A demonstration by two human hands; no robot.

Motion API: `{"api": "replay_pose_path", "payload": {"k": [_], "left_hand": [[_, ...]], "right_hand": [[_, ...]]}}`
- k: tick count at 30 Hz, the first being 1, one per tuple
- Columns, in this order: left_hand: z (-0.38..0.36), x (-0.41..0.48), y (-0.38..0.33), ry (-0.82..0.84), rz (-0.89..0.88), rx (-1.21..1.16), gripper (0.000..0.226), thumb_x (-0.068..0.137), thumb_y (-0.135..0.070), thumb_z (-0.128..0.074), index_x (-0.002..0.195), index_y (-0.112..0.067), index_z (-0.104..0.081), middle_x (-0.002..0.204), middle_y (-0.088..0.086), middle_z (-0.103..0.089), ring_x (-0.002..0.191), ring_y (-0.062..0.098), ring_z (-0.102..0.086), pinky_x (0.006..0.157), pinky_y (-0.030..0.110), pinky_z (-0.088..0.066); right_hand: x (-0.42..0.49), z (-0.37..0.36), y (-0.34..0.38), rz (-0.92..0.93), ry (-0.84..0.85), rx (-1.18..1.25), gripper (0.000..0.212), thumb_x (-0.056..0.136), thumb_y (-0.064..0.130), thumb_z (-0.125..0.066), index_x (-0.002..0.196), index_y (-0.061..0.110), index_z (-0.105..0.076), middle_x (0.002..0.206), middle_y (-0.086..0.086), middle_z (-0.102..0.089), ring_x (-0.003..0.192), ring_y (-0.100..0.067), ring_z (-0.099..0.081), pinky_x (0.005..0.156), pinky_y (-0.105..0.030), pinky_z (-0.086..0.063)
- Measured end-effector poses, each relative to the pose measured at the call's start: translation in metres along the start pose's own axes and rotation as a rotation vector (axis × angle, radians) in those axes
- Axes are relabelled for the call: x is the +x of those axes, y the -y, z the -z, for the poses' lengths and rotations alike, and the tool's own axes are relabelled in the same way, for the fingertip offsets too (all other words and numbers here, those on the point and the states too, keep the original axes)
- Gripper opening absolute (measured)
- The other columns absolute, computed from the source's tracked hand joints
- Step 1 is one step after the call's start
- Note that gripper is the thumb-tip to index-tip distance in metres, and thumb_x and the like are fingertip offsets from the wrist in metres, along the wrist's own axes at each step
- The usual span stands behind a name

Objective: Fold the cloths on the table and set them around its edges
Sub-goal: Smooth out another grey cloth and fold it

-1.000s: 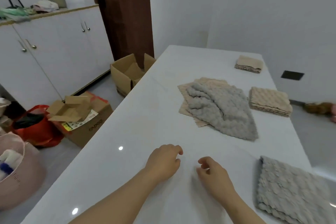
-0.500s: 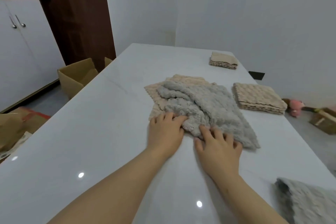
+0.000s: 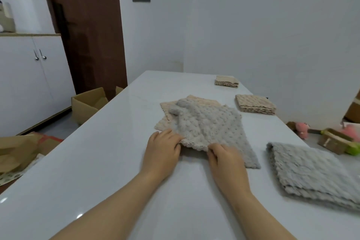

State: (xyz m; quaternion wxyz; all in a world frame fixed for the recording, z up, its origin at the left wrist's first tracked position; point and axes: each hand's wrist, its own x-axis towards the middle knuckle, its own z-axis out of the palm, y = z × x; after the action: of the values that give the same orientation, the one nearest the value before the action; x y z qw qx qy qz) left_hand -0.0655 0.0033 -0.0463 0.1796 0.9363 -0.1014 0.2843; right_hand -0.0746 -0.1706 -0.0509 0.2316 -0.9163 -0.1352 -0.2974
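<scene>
Cloths: the loose grey cloth (image 3: 210,128) lies crumpled mid-table, slightly right of centre. It sits on top of a flat beige cloth (image 3: 194,101), which shows at its far and left sides.

Your left hand (image 3: 161,150) is at the near left corner of the grey cloth, fingers curled onto the edge and gripping it. The thumb is hidden, so that pinch looks likely rather than certain. Your right hand (image 3: 226,160) is just to the right on the same near edge, fingers curled down and clamped on the fabric. The edge between your hands is raised a little off the table (image 3: 109,161), with shadow under it. Your hands are near each other but not touching.

Folded items, all along the right side:
- a folded grey cloth (image 3: 311,173) at the near right edge, apart from your right hand
- a folded beige stack (image 3: 255,104) further along that edge
- a second beige stack (image 3: 227,81) near the far right corner

Off the table:
- an open cardboard box (image 3: 87,103) on the floor to the left, in front of a brown door (image 3: 87,25)
- a white cabinet (image 3: 29,84) further left
- a pink toy (image 3: 302,127) on the floor to the right
</scene>
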Motion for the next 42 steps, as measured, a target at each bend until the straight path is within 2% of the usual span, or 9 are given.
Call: {"api": "replay_pose_path", "payload": {"k": [11, 16, 19, 22, 27, 32, 36, 38, 42], "left_hand": [[0.085, -0.132, -0.033, 0.144, 0.041, 0.122, 0.028, 0.089, -0.022, -0.035, 0.086, -0.025, -0.063, 0.089, -0.006, -0.069, 0.086, 0.020, -0.061, 0.080, 0.028, -0.034], [0.113, -0.154, -0.040, 0.339, 0.097, 0.189, 0.036, 0.091, -0.054, -0.033, 0.113, -0.037, -0.056, 0.110, -0.018, -0.055, 0.110, 0.008, -0.046, 0.097, 0.029, -0.027], [0.118, -0.147, -0.033, 0.308, 0.127, 0.086, 0.067, 0.076, -0.072, -0.012, 0.116, -0.039, -0.055, 0.111, -0.019, -0.055, 0.113, 0.006, -0.044, 0.093, 0.026, -0.027], [0.103, -0.135, -0.025, 0.387, 0.077, 0.104, 0.072, 0.082, -0.065, -0.011, 0.145, -0.033, -0.023, 0.150, -0.013, -0.027, 0.140, 0.010, -0.018, 0.114, 0.031, -0.017], [0.099, -0.128, -0.022, 0.662, 0.089, 0.226, 0.053, 0.097, -0.050, -0.020, 0.148, -0.034, -0.010, 0.157, -0.013, -0.005, 0.145, 0.011, 0.001, 0.118, 0.037, -0.003], [0.133, -0.127, -0.025, 0.787, 0.177, 0.364, 0.050, 0.093, -0.057, -0.024, 0.141, -0.042, -0.027, 0.151, -0.011, -0.027, 0.140, 0.017, -0.024, 0.113, 0.046, -0.018], [0.137, -0.130, -0.022, 0.422, 0.158, 0.327, 0.038, 0.094, -0.053, -0.028, 0.101, -0.030, -0.057, 0.099, -0.007, -0.052, 0.109, 0.017, -0.048, 0.092, 0.035, -0.033], [0.125, -0.131, -0.017, 0.364, 0.140, 0.135, 0.049, 0.087, -0.060, -0.029, 0.116, -0.029, -0.054, 0.118, -0.006, -0.050, 0.117, 0.016, -0.044, 0.097, 0.030, -0.033], [0.107, -0.131, -0.013, 0.644, 0.082, 0.158, 0.064, 0.090, -0.064, -0.020, 0.147, -0.036, -0.011, 0.158, -0.006, -0.004, 0.146, 0.017, 0.000, 0.119, 0.037, -0.004]], "right_hand": [[-0.104, 0.067, 0.055, 0.089, 0.132, 0.021, 0.010, 0.089, 0.024, -0.058, 0.089, 0.019, -0.067, 0.079, 0.004, -0.063, 0.079, -0.023, -0.055, 0.067, -0.028, -0.031], [-0.114, 0.087, 0.061, 0.012, 0.213, 0.172, 0.022, 0.092, 0.042, -0.045, 0.091, 0.028, -0.063, 0.079, 0.013, -0.060, 0.082, -0.009, -0.052, 0.072, -0.025, -0.039], [-0.106, 0.088, 0.054, -0.044, 0.154, 0.082, 0.026, 0.092, 0.039, -0.047, 0.109, 0.026, -0.063, 0.105, 0.008, -0.064, 0.102, -0.016, -0.052, 0.085, -0.028, -0.036], [-0.100, 0.088, 0.046, -0.083, 0.289, -0.069, 0.027, 0.093, 0.040, -0.044, 0.115, 0.031, -0.058, 0.118, 0.008, -0.059, 0.110, -0.018, -0.047, 0.089, -0.028, -0.034], [-0.096, 0.087, 0.047, -0.048, 0.380, -0.116, 0.027, 0.093, 0.042, -0.041, 0.114, 0.034, -0.057, 0.122, 0.011, -0.056, 0.112, -0.018, -0.045, 0.092, -0.029, -0.035], [-0.097, 0.094, 0.056, -0.004, 0.413, -0.041, 0.025, 0.092, 0.043, -0.042, 0.108, 0.034, -0.059, 0.103, 0.012, -0.060, 0.101, -0.012, -0.052, 0.081, -0.025, -0.041], [-0.097, 0.096, 0.061, -0.023, 0.347, -0.025, 0.028, 0.093, 0.042, -0.042, 0.114, 0.031, -0.058, 0.101, 0.012, -0.062, 0.099, -0.012, -0.053, 0.081, -0.027, -0.042], [-0.098, 0.093, 0.058, -0.005, 0.377, -0.092, 0.034, 0.093, 0.044, -0.041, 0.122, 0.033, -0.053, 0.123, 0.013, -0.057, 0.116, -0.014, -0.046, 0.094, -0.030, -0.037], [-0.099, 0.090, 0.057, -0.019, 0.523, -0.150, 0.041, 0.093, 0.050, -0.037, 0.131, 0.037, -0.044, 0.140, 0.018, -0.042, 0.130, -0.013, -0.033, 0.104, -0.032, -0.028]]}}
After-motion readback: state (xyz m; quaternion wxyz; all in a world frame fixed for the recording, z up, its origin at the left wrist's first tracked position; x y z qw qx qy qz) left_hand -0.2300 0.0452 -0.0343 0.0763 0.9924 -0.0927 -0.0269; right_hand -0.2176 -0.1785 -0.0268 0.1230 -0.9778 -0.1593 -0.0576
